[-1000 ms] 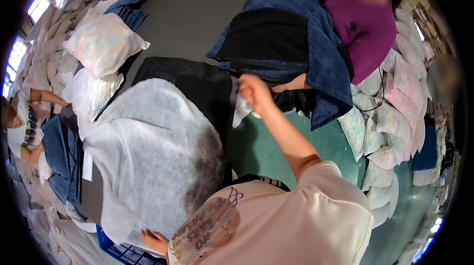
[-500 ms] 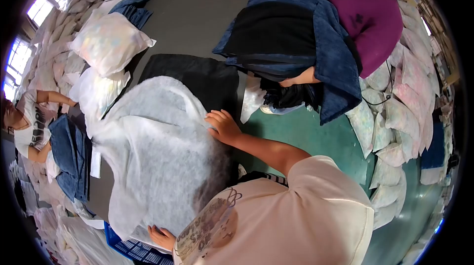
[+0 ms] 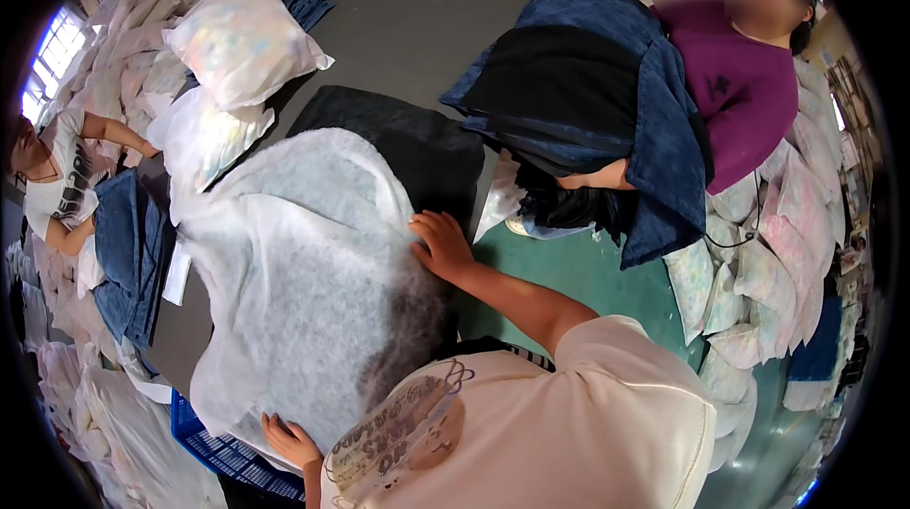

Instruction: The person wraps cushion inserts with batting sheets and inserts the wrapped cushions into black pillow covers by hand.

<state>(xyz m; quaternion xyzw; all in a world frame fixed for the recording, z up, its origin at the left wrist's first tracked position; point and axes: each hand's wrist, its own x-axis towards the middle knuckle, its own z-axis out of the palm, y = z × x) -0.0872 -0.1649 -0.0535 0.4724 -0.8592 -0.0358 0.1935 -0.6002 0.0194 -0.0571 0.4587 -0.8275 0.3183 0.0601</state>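
A large white sheet of fuzzy, batting-like cloth (image 3: 294, 291) lies rumpled over the grey table in front of me. My right hand (image 3: 443, 245) rests on its right edge with the fingers spread out. Down at the near left edge, my left hand (image 3: 292, 441) lies on the cloth with its fingers stretched. Dark grey cloth (image 3: 389, 135) shows beyond the sheet and partly under it. Whatever else lies beneath the white sheet is hidden.
Stuffed white pillows (image 3: 242, 49) sit at the table's far left edge. A blue plastic basket (image 3: 223, 457) stands by the near edge. Folded denim (image 3: 130, 253) lies before a co-worker at left. Another person, in purple (image 3: 735, 82), holds denim and black cloth (image 3: 559, 92).
The view has shifted a little. Both my hands stay on the white sheet in nearly the same places, and the sheet looks much the same.
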